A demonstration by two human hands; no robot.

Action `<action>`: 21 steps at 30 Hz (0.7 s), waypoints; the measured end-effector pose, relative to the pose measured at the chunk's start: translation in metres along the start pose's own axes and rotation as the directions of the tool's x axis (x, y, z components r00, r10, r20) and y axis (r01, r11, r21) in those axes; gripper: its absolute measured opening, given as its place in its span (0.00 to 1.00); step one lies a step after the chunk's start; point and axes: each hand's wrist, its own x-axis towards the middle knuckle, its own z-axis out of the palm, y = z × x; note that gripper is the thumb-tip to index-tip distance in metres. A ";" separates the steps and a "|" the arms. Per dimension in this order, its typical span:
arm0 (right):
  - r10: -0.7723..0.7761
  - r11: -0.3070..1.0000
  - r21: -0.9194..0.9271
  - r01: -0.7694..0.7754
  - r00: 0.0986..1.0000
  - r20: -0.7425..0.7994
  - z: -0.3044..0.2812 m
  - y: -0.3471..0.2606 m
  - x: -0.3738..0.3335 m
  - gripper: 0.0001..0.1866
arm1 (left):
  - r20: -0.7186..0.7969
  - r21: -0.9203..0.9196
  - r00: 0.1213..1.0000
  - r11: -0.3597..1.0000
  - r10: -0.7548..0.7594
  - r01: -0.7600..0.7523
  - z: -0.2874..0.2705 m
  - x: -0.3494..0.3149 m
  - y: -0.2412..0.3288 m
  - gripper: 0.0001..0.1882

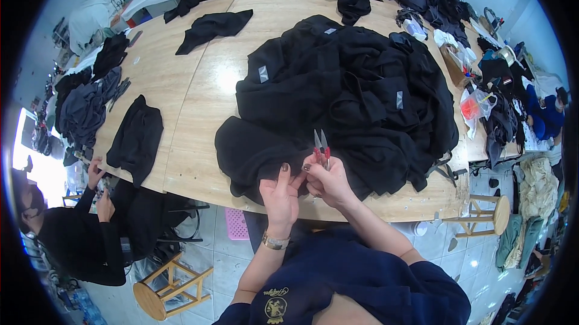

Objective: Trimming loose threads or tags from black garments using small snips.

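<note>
A large pile of black cloth garments lies in front of me, with small silvery tags showing on some pieces. At its near edge, my left hand is closed on a black garment, thumb on top and the fingers partly hidden. Just right of it, my right hand grips small scissors with red handles. Their blades point away from me, slightly apart, over the black cloth. The fingertips of both hands nearly meet at the garment's edge.
The pile rests on a pale wooden table. Separate black pieces lie to the left and far left. Co-workers sit at the left and across. Wooden stools stand on the tiled floor. A plastic cup sits at the right.
</note>
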 end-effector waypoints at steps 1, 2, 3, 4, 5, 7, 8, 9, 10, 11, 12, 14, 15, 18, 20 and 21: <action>-0.022 0.999 -0.046 0.022 1.000 0.016 -0.001 0.001 -0.001 0.02 | 0.014 -0.028 0.999 0.999 -0.039 0.040 0.001 -0.001 0.003 0.09; -0.043 0.995 -0.092 0.046 0.999 0.033 -0.002 0.001 -0.002 0.03 | 0.015 -0.028 0.999 0.999 -0.036 0.037 0.002 -0.001 0.006 0.09; -0.041 0.995 -0.093 0.044 0.999 0.033 -0.003 0.002 -0.003 0.03 | 0.020 -0.049 0.997 0.996 -0.080 0.081 0.001 0.001 0.009 0.09; -0.092 0.976 -0.192 0.098 0.995 0.042 -0.005 0.002 -0.004 0.04 | 0.026 -0.070 0.992 0.990 -0.123 0.125 0.000 0.002 0.012 0.10; -0.142 0.945 -0.289 0.152 0.988 0.056 -0.007 0.002 -0.005 0.06 | 0.025 -0.070 0.992 0.990 -0.123 0.124 0.000 0.003 0.014 0.10; -0.257 0.862 -0.432 0.264 0.963 0.077 -0.012 0.002 -0.006 0.07 | -0.005 -0.119 0.983 0.976 -0.183 0.181 -0.001 0.005 0.019 0.11; -0.365 0.744 -0.561 0.363 0.924 0.115 -0.014 0.002 -0.005 0.09 | -0.005 -0.119 0.983 0.977 -0.181 0.179 -0.001 0.006 0.021 0.11; -0.366 0.744 -0.561 0.364 0.924 0.114 -0.017 0.004 -0.004 0.09 | 0.009 -0.138 0.976 0.967 -0.216 0.215 -0.001 0.006 0.023 0.11; -0.435 0.587 -0.701 0.405 0.888 0.149 -0.019 0.006 -0.003 0.11 | 0.023 -0.157 0.968 0.955 -0.250 0.251 -0.001 0.005 0.024 0.12; -0.493 0.405 -0.810 0.423 0.848 0.196 -0.021 0.006 -0.002 0.12 | 0.025 -0.156 0.968 0.955 -0.251 0.251 0.001 0.004 0.025 0.12; -0.493 0.405 -0.811 0.423 0.848 0.196 -0.021 0.005 -0.003 0.12 | 0.029 -0.162 0.968 0.955 -0.249 0.251 0.002 0.004 0.026 0.12; -0.564 0.121 -0.882 0.455 0.763 0.316 -0.021 0.003 -0.004 0.14 | 0.033 -0.167 0.968 0.954 -0.248 0.250 0.002 0.003 0.025 0.12; -0.564 0.121 -0.882 0.456 0.762 0.317 -0.020 0.003 -0.004 0.14 | 0.025 -0.164 0.967 0.953 -0.254 0.255 0.002 0.003 0.026 0.12; -0.579 -0.036 -0.885 0.464 0.712 0.397 -0.019 0.000 -0.002 0.15 | 0.030 -0.161 0.965 0.951 -0.261 0.263 0.000 0.002 0.026 0.12; -0.575 -0.108 -0.874 0.475 0.687 0.444 -0.018 -0.001 0.000 0.16 | 0.042 -0.162 0.964 0.951 -0.261 0.265 0.000 0.002 0.026 0.12; -0.575 -0.109 -0.874 0.474 0.687 0.444 -0.018 -0.001 0.000 0.16 | 0.051 -0.150 0.966 0.954 -0.253 0.258 0.001 0.001 0.027 0.12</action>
